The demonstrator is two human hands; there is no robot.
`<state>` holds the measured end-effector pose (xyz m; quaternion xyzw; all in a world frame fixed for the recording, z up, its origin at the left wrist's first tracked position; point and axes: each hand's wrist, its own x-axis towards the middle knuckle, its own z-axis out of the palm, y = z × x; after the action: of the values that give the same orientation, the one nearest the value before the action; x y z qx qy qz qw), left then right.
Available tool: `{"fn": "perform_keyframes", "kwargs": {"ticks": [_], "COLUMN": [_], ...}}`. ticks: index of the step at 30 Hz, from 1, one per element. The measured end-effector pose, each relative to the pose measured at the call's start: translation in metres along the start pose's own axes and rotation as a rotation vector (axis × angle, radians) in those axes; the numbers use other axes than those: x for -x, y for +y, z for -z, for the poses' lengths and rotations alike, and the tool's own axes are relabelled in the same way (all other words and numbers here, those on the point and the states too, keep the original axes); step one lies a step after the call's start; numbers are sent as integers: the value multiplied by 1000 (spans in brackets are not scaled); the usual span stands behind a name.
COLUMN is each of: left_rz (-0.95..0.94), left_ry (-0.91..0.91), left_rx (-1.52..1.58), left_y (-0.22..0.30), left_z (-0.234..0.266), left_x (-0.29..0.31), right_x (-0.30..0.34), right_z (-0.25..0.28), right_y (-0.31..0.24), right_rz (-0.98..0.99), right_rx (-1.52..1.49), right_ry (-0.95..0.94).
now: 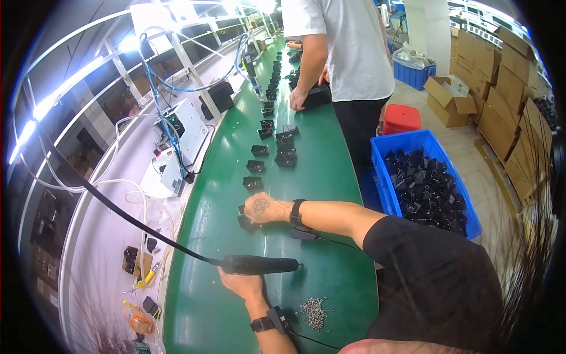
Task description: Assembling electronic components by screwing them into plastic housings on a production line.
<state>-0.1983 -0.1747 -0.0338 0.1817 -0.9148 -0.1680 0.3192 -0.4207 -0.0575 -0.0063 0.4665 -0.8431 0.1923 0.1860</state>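
Observation:
My right hand [260, 207] reaches across the green belt [330, 177] and rests on a small black plastic part [243, 220] near the belt's left edge. My left hand [240, 284] grips a black electric screwdriver [259, 265] lying level above the belt, tip toward the right, with its black cable running up to the left. Both wrists wear black bands with wires. A small pile of silver screws [313, 311] lies on the belt just right of my left wrist.
A row of black parts [257, 166] runs up the belt. A person in a white shirt [354, 47] stands farther along, one hand [298, 99] on the belt. To the right are a blue bin of black parts [383, 177], a red stool [401, 118] and cardboard boxes [501, 94].

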Motion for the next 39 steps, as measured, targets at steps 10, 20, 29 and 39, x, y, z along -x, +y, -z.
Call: {"fn": "perform_keyframes", "kwargs": {"ticks": [10, 20, 29, 39], "left_rz": [11, -85, -75, -69], "left_ry": [76, 90, 84, 59], "left_rx": [30, -35, -71, -74], "left_y": [-3, -11, -18, -23], "left_z": [-2, -5, -10, -13], "left_x": [0, 1, 1, 1], "right_x": [8, 45, 62, 64], "right_z": [30, 69, 72, 70], "right_y": [13, 61, 68, 62], "right_rz": [-6, -170, -250, -255], "right_rx": [33, 132, 134, 115], "right_ry": [-41, -82, -112, -89]}}
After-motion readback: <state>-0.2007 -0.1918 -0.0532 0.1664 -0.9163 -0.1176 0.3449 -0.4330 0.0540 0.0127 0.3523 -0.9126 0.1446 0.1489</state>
